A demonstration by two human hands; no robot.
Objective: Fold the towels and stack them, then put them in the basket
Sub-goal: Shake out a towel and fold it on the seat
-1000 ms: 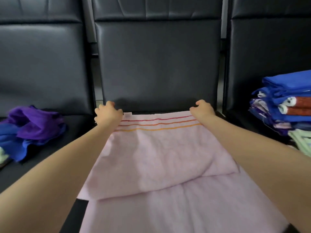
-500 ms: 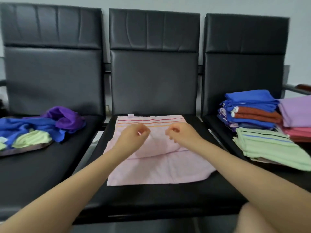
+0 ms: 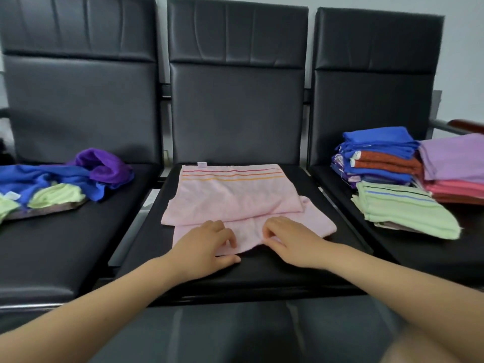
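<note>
A pink towel (image 3: 233, 197) with red and orange stripes at its far end lies folded over itself on the middle black seat (image 3: 262, 273). My left hand (image 3: 207, 242) pinches the towel's near edge at the left of its middle. My right hand (image 3: 290, 238) pinches the same edge a little to the right, and the cloth bunches up between them. Folded towels (image 3: 379, 158) in blue and orange-red are stacked on the right seat, with a folded green towel (image 3: 403, 213) in front and purple and pink ones (image 3: 455, 169) beside.
Unfolded blue, purple and green towels (image 3: 62, 182) lie in a heap on the left seat. Three black chair backs stand behind. A wooden armrest (image 3: 466, 125) shows at the far right. No basket is in view.
My hands left the towel's striped far corners and drew back to its near edge, which they now pinch. The view pulled back, showing all three seats.
</note>
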